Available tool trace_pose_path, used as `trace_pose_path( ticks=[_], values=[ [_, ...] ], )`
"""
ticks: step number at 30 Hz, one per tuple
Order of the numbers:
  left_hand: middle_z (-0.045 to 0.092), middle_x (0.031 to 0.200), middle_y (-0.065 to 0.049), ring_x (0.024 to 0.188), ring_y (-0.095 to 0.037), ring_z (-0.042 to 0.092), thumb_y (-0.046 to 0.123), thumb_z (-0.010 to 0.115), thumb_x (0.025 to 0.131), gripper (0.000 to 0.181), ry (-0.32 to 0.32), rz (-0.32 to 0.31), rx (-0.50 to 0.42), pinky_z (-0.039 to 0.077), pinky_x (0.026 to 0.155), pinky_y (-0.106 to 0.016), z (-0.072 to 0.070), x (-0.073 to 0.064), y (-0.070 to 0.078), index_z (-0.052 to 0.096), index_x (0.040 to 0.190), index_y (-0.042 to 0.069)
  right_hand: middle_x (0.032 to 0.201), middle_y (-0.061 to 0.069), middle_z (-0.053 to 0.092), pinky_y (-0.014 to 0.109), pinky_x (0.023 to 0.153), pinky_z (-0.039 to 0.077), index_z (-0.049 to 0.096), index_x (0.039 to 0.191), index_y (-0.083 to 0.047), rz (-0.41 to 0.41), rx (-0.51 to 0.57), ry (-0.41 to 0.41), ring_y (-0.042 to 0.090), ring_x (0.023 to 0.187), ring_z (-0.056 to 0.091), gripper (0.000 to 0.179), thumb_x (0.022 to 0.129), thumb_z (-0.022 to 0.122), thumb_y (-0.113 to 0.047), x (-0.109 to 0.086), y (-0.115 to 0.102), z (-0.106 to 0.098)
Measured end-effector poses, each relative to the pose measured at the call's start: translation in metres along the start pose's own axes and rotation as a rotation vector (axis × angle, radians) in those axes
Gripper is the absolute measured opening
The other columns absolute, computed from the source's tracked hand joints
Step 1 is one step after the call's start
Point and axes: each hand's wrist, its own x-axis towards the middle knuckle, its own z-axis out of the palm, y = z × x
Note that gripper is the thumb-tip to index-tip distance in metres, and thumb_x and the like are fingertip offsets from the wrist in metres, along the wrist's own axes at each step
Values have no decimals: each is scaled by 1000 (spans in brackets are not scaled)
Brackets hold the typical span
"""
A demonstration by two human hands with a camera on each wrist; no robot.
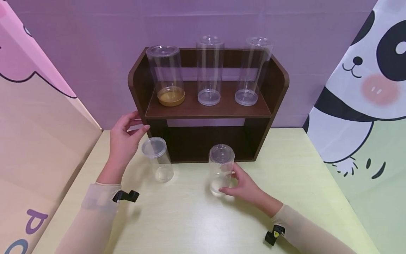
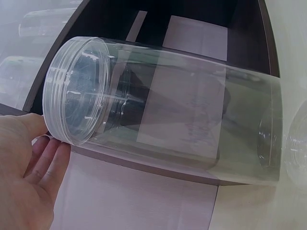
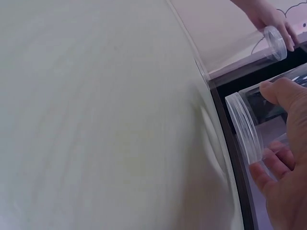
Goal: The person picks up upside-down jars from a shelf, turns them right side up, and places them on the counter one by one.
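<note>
My left hand is at the left side panel of a dark brown wooden shelf, thumb at its front edge and fingers on the outer side, gripping the panel. Just in front of that hand stands a clear jar with its ridged lid on top. My right hand grips another clear jar low down, near its ridged lid. That jar is upside down, lid lowest. Whether it touches the table cannot be told.
On the upper shelf stand a wide clear jar with a gold lid at the bottom and two tall clear jars. The light wood table runs in front. A purple cloth hangs behind; printed panels flank both sides.
</note>
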Motion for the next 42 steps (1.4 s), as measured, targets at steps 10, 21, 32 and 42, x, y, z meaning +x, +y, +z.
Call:
trace_pose_path(
  ticks=[10,21,32,42],
  values=[
    [69,122,-4,110,-11,69,-1,75,100,31,192,112,-159,57,97,-21,8,-7,5,70,131,-6,146,11,64,62,117,50,57,148,-10,-16,-6,-4,30,139,57,76,84,98,-10,1,-2,4],
    [69,107,-14,98,-19,67,-3,74,97,11,15,404,-269,59,88,-24,49,-42,50,71,106,-10,146,11,64,60,117,49,57,149,-7,-33,-6,-12,31,138,58,77,84,99,-11,5,-5,8],
    [66,132,-7,122,-23,65,8,88,93,45,-416,304,-197,61,103,-39,94,-70,62,68,134,8,146,7,65,62,117,49,55,154,-15,-45,-12,-26,28,138,58,82,85,98,-15,6,-9,13],
    [63,142,6,127,-15,62,19,99,84,73,-572,250,-174,57,110,-38,114,-78,60,63,147,15,155,-3,60,59,117,49,53,157,-19,-62,-41,-46,24,145,53,86,84,99,-15,6,-8,16]
  ],
)
